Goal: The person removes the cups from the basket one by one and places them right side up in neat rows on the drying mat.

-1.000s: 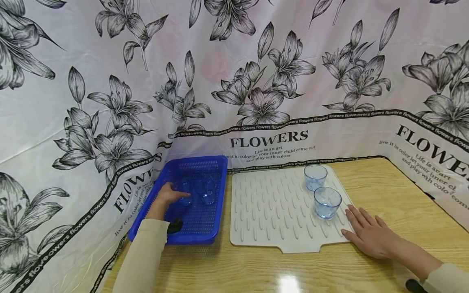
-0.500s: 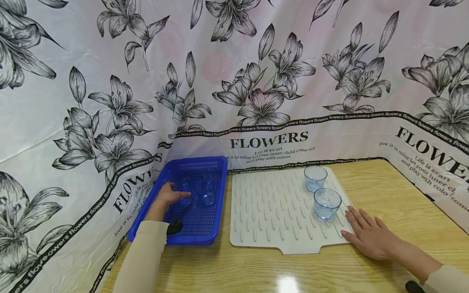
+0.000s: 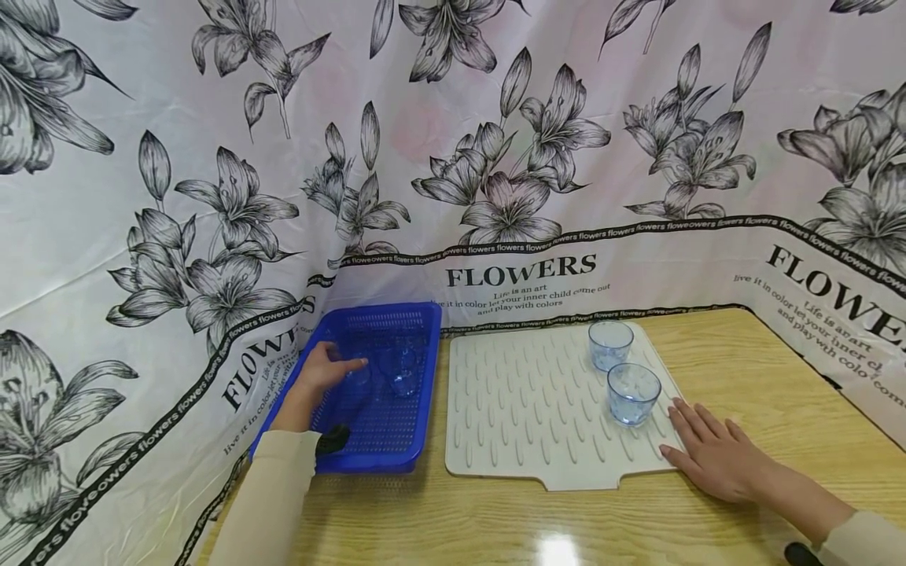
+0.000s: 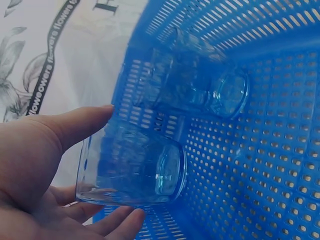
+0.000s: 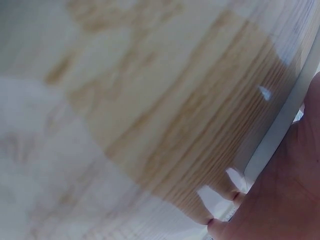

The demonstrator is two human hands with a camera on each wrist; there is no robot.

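Note:
My left hand [image 3: 322, 375] reaches into the blue basket [image 3: 406, 462] and holds a clear bluish drinking glass [image 4: 132, 167]. In the left wrist view the thumb lies along one side of this glass and the fingers are on the other; the glass lies sideways in that view. Beyond it in the basket is more glassware [image 4: 220, 90], overlapping so that I cannot tell how many pieces. My right hand [image 3: 718, 456] rests flat with its fingertips at the right edge of the white ridged drying mat [image 3: 524, 409]. Two glasses stand on that mat, a nearer glass [image 3: 633, 397] and a farther glass [image 3: 610, 346].
The wooden table [image 3: 481, 523] lies under the basket and the mat, which sit side by side with a narrow gap between. A floral curtain [image 3: 517, 275] hangs behind them and along the left side, close to the basket.
My left hand and forearm have shifted slightly left and up, with the held glass moving along. My right hand and the two glasses on the mat stay where they were.

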